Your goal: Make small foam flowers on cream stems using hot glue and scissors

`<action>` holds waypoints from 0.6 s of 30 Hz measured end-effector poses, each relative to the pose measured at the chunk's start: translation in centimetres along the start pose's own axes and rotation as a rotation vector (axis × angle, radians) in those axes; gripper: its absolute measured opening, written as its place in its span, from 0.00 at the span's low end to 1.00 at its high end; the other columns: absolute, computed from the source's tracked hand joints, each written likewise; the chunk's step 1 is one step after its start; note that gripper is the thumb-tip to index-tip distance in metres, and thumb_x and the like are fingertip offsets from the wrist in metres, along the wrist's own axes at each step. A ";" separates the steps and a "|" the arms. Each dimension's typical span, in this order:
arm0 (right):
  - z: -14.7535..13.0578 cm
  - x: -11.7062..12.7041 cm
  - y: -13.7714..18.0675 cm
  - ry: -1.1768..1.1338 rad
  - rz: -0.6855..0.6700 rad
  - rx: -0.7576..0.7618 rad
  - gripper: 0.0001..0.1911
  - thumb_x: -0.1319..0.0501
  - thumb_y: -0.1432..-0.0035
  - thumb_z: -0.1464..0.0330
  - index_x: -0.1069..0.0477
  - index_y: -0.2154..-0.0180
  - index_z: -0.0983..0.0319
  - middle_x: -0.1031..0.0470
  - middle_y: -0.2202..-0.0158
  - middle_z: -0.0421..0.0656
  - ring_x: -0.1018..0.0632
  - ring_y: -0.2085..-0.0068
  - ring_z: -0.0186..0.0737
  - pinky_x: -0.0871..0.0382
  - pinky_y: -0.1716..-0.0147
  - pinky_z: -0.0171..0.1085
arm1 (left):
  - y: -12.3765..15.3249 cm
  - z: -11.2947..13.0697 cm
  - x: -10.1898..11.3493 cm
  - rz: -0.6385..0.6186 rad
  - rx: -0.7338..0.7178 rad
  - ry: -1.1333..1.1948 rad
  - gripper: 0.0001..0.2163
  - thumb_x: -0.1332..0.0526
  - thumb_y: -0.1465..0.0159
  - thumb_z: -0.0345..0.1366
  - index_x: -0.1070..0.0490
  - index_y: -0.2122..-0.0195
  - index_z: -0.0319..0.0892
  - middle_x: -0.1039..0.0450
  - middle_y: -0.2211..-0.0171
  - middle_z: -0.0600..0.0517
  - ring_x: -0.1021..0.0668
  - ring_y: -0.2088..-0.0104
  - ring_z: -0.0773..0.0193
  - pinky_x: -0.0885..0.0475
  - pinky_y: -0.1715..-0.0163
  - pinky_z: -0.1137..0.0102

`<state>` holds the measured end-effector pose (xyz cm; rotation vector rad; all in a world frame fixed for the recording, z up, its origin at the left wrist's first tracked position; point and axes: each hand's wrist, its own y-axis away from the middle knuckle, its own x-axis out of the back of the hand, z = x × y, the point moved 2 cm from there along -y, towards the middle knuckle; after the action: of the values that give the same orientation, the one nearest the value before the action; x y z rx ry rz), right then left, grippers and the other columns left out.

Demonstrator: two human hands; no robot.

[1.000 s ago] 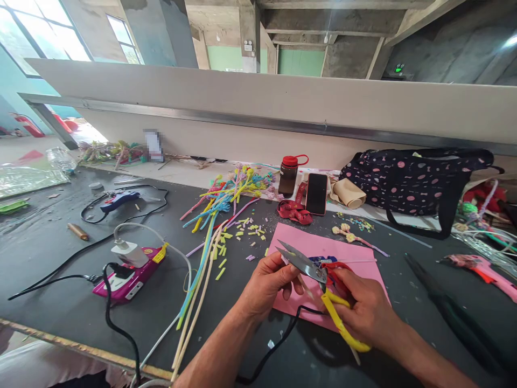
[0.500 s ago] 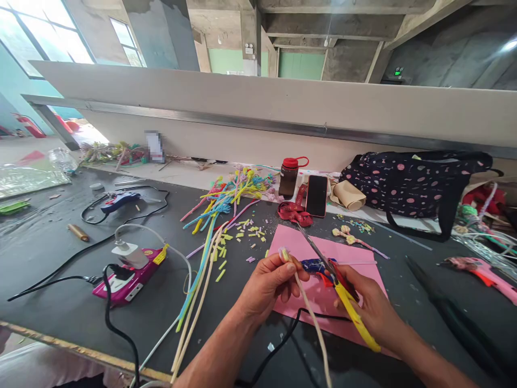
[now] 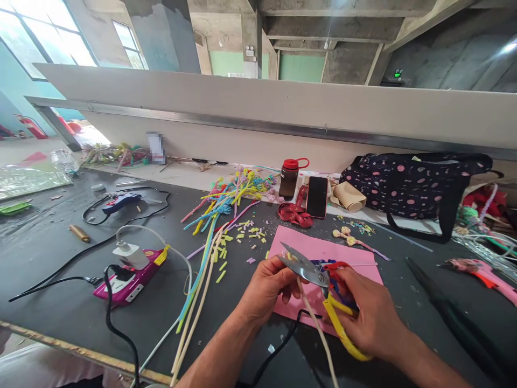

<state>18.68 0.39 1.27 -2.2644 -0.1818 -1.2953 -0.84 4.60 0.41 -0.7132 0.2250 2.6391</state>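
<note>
My left hand point(image 3: 270, 283) pinches the upper end of a cream fuzzy stem point(image 3: 319, 331), whose long tail hangs down toward the table's front. Scissors point(image 3: 309, 272) with yellow and red handles are in my right hand point(image 3: 369, 307), fingers wrapped round the grips. Their blades are parted and lie over my left fingertips, hiding most of the stem's tip. Whether the blades touch the stem I cannot tell. Beneath both hands lies a pink sheet point(image 3: 278, 245). A blue glue gun, partly hidden behind the scissors and my right hand, rests on it.
Several long stems point(image 3: 197, 302) and short cut pieces point(image 3: 221, 276) lie left of my hands. Further left stands a magenta power strip point(image 3: 141, 280) with cords. A phone point(image 3: 317, 196), a bottle point(image 3: 288, 180) and a patterned bag point(image 3: 412, 188) line the back. A pink glue gun point(image 3: 484, 275) lies right.
The scissors have turned and opened, and their blades have come left over my left fingertips. My left hand stays nearly in place, still pinching the stem.
</note>
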 end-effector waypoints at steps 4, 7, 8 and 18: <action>-0.1 -0.1 -0.1 0.049 0.049 -0.003 0.19 0.39 0.49 0.60 0.38 0.57 0.62 0.30 0.67 0.44 0.28 0.68 0.41 0.36 0.68 0.38 | 0.0 -0.1 0.1 0.017 0.003 -0.022 0.10 0.34 0.47 0.39 0.29 0.75 0.37 0.26 0.79 0.52 0.29 0.83 0.74 0.41 0.86 0.81; 0.0 0.0 -0.3 0.010 0.028 -0.077 0.19 0.40 0.48 0.59 0.38 0.57 0.60 0.29 0.68 0.42 0.27 0.69 0.40 0.34 0.69 0.37 | 0.0 -0.1 0.2 0.029 0.022 -0.016 0.08 0.35 0.46 0.37 0.29 0.73 0.37 0.24 0.75 0.51 0.29 0.83 0.74 0.41 0.86 0.80; 0.2 0.2 -0.3 -0.014 0.015 -0.111 0.19 0.40 0.48 0.59 0.38 0.56 0.60 0.29 0.68 0.41 0.27 0.70 0.39 0.33 0.70 0.36 | 0.1 0.0 0.2 0.026 0.027 -0.008 0.08 0.35 0.46 0.37 0.29 0.73 0.37 0.24 0.75 0.51 0.29 0.83 0.74 0.41 0.86 0.80; 9.9 4.5 8.6 0.331 -0.018 -0.328 0.25 0.42 0.48 0.54 0.34 0.52 0.60 0.22 0.61 0.45 0.20 0.67 0.43 0.26 0.73 0.33 | 0.4 0.1 -0.1 -0.030 0.138 0.203 0.08 0.36 0.46 0.38 0.28 0.72 0.38 0.32 0.84 0.56 0.40 0.89 0.79 0.53 0.91 0.80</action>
<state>31.75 -2.62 -2.15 -2.2641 0.1385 -1.7953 -0.96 4.27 0.59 -0.9297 0.4451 2.4932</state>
